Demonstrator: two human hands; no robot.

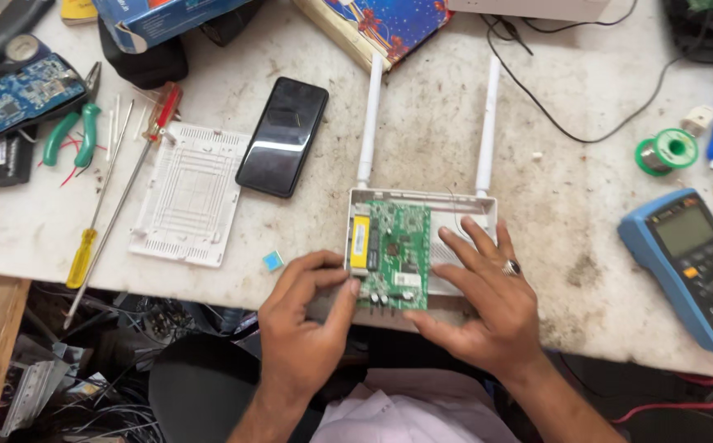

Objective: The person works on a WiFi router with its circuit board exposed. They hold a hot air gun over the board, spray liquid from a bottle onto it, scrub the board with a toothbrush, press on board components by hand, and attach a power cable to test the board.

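Note:
An opened white router case (463, 205) with two upright white antennas lies near the table's front edge. A green circuit board (396, 250) sits inside it. My left hand (303, 324) pinches the board's lower left corner with thumb and fingers. My right hand (484, 295), with a ring on one finger, rests flat on the case's right half, fingers spread beside the board. The case's near edge is hidden under both hands.
The router's white ribbed cover (188, 193) lies to the left, beside a black phone (283, 135) and long screwdrivers (102, 209). A blue multimeter (693, 262) sits at right, a green solder spool (667, 152) behind it. Green pliers (73, 135), boxes and cables crowd the back.

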